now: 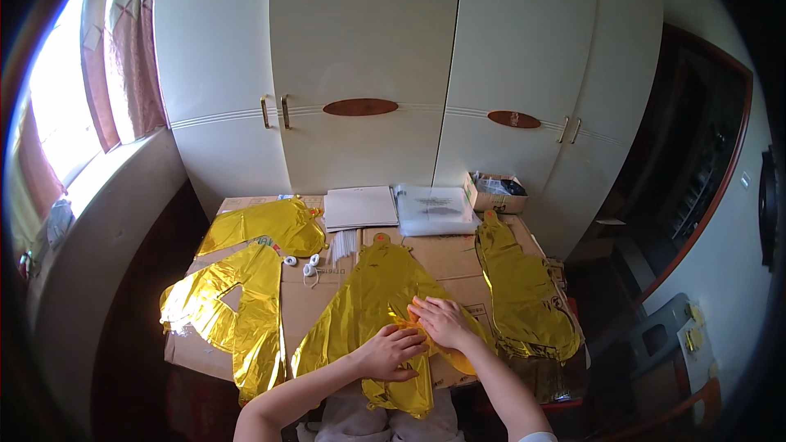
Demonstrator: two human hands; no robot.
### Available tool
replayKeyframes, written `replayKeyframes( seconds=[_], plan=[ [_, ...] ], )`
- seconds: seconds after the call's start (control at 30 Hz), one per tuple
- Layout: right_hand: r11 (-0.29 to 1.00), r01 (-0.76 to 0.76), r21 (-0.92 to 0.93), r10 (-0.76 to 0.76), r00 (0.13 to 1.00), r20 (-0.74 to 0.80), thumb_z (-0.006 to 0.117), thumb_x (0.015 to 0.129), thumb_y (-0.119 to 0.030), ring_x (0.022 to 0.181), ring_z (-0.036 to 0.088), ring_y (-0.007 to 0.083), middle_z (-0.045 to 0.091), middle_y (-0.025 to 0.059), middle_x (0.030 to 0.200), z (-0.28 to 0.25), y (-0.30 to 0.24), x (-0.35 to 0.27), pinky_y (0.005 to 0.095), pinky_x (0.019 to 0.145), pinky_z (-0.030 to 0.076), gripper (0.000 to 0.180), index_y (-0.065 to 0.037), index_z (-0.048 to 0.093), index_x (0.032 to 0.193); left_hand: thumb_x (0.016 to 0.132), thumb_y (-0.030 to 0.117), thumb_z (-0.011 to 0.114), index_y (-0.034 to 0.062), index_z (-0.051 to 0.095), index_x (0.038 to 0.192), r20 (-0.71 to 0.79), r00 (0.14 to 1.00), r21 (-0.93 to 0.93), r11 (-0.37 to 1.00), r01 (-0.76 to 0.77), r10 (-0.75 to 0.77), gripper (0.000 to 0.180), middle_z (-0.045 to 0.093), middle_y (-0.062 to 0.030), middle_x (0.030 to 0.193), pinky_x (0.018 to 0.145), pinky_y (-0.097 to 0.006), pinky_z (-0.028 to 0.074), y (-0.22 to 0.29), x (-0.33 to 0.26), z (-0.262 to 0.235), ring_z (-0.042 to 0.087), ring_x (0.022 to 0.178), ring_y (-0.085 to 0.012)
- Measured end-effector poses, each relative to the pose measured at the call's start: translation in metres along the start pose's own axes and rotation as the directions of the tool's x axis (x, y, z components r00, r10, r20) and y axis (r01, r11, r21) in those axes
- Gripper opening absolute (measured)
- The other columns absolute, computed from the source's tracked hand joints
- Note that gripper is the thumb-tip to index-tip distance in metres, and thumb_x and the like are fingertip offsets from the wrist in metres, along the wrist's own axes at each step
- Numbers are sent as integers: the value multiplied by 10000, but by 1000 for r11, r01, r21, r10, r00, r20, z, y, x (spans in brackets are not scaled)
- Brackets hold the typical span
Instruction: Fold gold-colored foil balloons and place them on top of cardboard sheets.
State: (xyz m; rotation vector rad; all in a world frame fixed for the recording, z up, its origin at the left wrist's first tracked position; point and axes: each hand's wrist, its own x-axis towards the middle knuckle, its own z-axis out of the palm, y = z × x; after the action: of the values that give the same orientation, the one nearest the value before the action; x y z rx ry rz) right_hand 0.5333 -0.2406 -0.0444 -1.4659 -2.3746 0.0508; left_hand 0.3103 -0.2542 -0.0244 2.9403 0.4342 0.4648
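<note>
A large deflated gold foil balloon (378, 272) lies spread in the middle, its bottom edge reaching over the table's near side. My left hand (391, 352) rests on its lower part with the fingers stretched out and lying flat. Right beside it, my right hand (442, 323) has its fingers closed on a crumpled, folded edge of the same balloon. An orange-gold flap of foil shows under the right wrist. To the left lies another flat gold foil balloon (260, 299) with a triangular hole.
More flat gold foil balloons lie at the far left (266, 227) and the right (524, 299). Small white spools (311, 265), white strips (344, 245), a paper stack (360, 208), clear plastic bags (432, 209) and a small carton (495, 191) sit on the cardboard-covered table (327, 280).
</note>
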Motion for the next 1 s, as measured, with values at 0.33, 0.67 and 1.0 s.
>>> replayKeyframes(
  seconds=[0.33, 0.67, 1.0],
  plan=[
    [994, -62, 91, 67, 996, -50, 511, 938, -290, 1273, 443, 280, 407, 49, 1461, 6, 4, -2, 451, 1051, 317, 403, -191, 454, 1325, 842, 473, 587, 127, 524, 1307, 17, 1000, -17, 1000, 2, -2, 583, 497, -94, 1368, 1054, -482, 317, 0, 0, -4, 439, 1294, -269],
    [999, -44, 32, 45, 998, -50, 515, 932, -278, 1265, 461, 242, 469, 26, 1408, 4, 1, -2, 453, 1035, 328, 347, -200, 489, 1269, 846, 474, 587, 116, 525, 1301, 5, 1000, -11, 1000, -5, 5, 582, 496, -94, 1367, 1047, -481, 324, -1, 0, -4, 441, 1290, -276],
    [998, -58, 2, 58, 997, -51, 508, 932, -281, 1285, 448, 240, 454, 16, 1427, 10, 7, -5, 447, 1040, 325, 370, -198, 497, 1293, 934, 426, 490, 85, 432, 1378, -129, 976, 60, 981, 186, -177, 563, 459, -171, 1394, 1089, -480, 287, -5, 15, -14, 406, 1320, -287]
  ],
)
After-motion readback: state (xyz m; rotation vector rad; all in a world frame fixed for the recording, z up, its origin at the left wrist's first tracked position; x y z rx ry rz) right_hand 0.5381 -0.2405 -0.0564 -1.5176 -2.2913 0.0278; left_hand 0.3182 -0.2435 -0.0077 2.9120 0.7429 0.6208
